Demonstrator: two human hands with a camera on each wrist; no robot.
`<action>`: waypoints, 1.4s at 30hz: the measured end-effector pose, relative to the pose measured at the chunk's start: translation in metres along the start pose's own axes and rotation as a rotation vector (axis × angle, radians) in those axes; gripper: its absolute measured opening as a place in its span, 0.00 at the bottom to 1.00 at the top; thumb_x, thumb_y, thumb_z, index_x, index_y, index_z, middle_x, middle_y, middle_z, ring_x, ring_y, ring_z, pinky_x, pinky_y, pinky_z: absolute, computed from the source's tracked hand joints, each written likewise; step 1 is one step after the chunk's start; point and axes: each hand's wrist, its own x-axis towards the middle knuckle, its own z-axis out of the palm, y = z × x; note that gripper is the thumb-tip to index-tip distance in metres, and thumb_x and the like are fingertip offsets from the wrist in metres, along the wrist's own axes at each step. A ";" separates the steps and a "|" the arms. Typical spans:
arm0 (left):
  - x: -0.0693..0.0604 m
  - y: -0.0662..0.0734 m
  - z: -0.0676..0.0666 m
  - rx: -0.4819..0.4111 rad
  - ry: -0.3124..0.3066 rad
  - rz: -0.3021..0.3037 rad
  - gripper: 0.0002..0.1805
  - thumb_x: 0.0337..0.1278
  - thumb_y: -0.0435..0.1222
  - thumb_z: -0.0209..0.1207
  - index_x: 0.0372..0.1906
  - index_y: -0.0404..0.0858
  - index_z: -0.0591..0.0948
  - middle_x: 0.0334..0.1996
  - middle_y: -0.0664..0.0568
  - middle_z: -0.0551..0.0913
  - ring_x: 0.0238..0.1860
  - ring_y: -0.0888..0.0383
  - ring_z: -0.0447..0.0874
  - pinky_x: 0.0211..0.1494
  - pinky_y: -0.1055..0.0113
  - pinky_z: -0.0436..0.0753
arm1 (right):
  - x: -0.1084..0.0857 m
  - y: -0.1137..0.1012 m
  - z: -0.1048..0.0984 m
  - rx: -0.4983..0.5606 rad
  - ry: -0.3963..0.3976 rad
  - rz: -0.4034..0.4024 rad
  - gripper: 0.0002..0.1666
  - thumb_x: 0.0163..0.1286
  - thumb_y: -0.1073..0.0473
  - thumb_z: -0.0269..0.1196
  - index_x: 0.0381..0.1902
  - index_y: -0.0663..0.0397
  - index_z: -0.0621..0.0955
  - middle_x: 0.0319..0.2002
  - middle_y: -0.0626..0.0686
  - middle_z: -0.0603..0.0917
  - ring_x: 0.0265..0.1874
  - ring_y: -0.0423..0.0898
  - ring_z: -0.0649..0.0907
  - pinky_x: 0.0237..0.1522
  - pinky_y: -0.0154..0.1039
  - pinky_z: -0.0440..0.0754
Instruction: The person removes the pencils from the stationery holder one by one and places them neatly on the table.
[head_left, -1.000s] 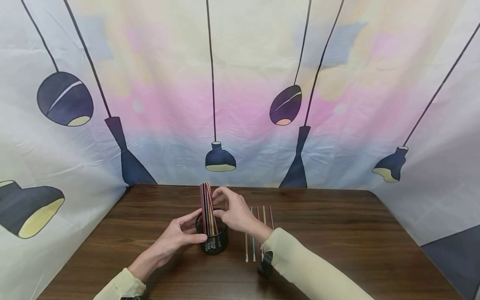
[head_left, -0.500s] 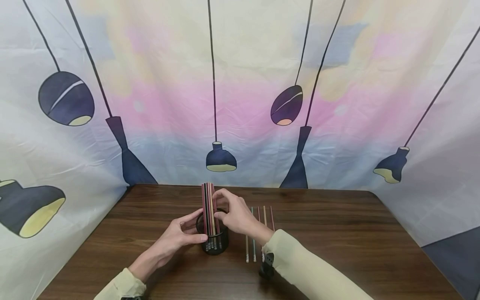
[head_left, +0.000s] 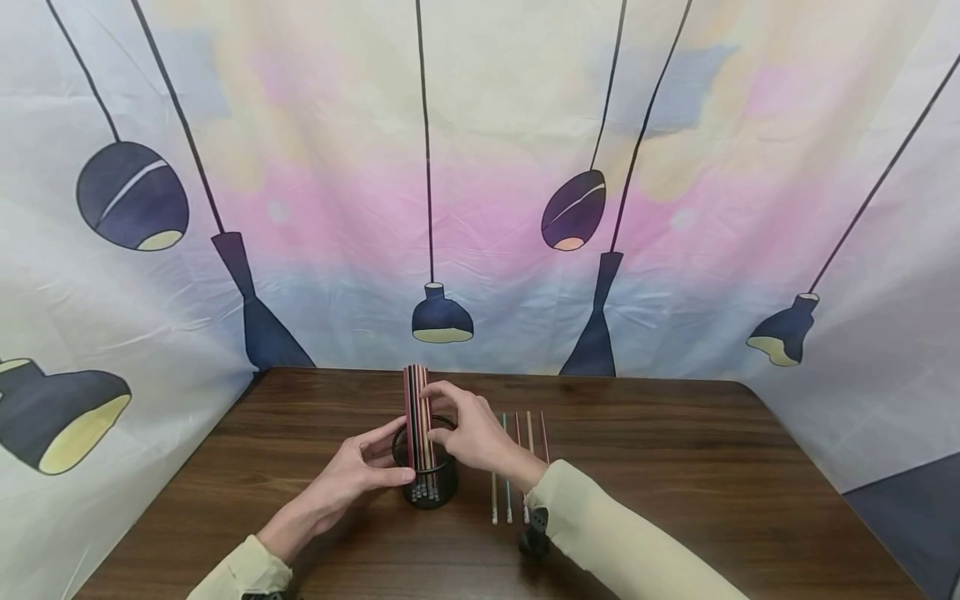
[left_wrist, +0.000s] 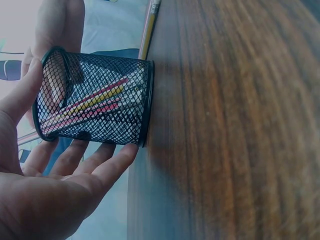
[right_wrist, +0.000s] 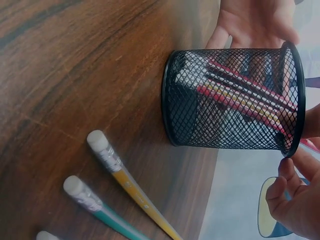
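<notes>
A black mesh pencil cup (head_left: pixel 444 490) stands upright on the table with a bundle of pencils (head_left: pixel 416 408) in it, eraser ends down. My left hand (head_left: pixel 348 473) holds the cup from the left, thumb near the rim and fingers along the mesh in the left wrist view. Above the rim, my right hand (head_left: pixel 474 427) pinches the bundle's right side between thumb and forefinger. Its contact is partly hidden. Through the mesh (right_wrist: pixel 235 100) the pencils slant to one side. Beside the cup lie a yellow pencil (right_wrist: pixel 137 192) and a teal pencil (right_wrist: pixel 112 220).
Several loose pencils lie in a row right of the cup, among them a pink pencil (head_left: pixel 543 429); the right forearm partly covers them. The wooden table (head_left: pixel 675 467) ends at a cloth backdrop (head_left: pixel 495 208) printed with lamps. A black device (head_left: pixel 535 537) sits at the right cuff.
The pencils have gone from spread and leaning to a closer, straighter bundle at the cup's left side. My right fingers shifted slightly with them; the left hand stayed in place.
</notes>
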 end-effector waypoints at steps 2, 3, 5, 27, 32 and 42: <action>0.000 0.000 0.000 -0.001 0.001 -0.001 0.48 0.65 0.32 0.71 0.84 0.37 0.59 0.75 0.31 0.67 0.70 0.38 0.74 0.62 0.59 0.79 | 0.001 0.000 0.001 -0.001 0.001 0.001 0.31 0.70 0.69 0.71 0.66 0.42 0.79 0.56 0.49 0.88 0.57 0.43 0.85 0.54 0.43 0.82; 0.000 0.000 0.000 -0.003 0.000 0.000 0.48 0.64 0.32 0.71 0.84 0.37 0.59 0.75 0.31 0.67 0.70 0.38 0.74 0.62 0.59 0.79 | 0.001 0.000 0.002 -0.002 0.005 0.001 0.31 0.70 0.69 0.71 0.66 0.42 0.79 0.56 0.49 0.88 0.57 0.43 0.85 0.55 0.44 0.82; 0.000 -0.001 0.000 -0.005 0.000 0.001 0.48 0.64 0.32 0.71 0.84 0.37 0.59 0.75 0.31 0.67 0.70 0.38 0.74 0.61 0.59 0.79 | 0.001 0.001 0.003 0.002 0.013 0.001 0.32 0.69 0.70 0.72 0.66 0.43 0.79 0.55 0.48 0.88 0.57 0.42 0.85 0.57 0.44 0.81; 0.001 0.000 0.000 -0.015 -0.006 0.006 0.48 0.64 0.31 0.71 0.84 0.37 0.59 0.77 0.31 0.64 0.72 0.35 0.72 0.62 0.59 0.79 | 0.003 0.003 -0.001 -0.065 0.155 -0.027 0.33 0.62 0.70 0.77 0.62 0.40 0.83 0.42 0.40 0.88 0.34 0.49 0.76 0.38 0.41 0.71; 0.000 0.000 0.000 -0.014 -0.004 0.004 0.48 0.64 0.31 0.71 0.84 0.36 0.59 0.77 0.30 0.65 0.71 0.35 0.72 0.62 0.58 0.79 | 0.005 0.001 -0.006 -0.084 0.173 -0.028 0.36 0.61 0.68 0.79 0.65 0.40 0.83 0.43 0.41 0.88 0.29 0.43 0.73 0.34 0.40 0.71; 0.000 0.000 0.000 -0.008 -0.006 0.006 0.48 0.64 0.32 0.72 0.84 0.36 0.59 0.76 0.30 0.64 0.71 0.35 0.72 0.62 0.59 0.79 | 0.010 -0.004 -0.013 -0.057 0.215 -0.047 0.38 0.58 0.69 0.80 0.66 0.42 0.84 0.42 0.46 0.91 0.28 0.47 0.73 0.34 0.39 0.70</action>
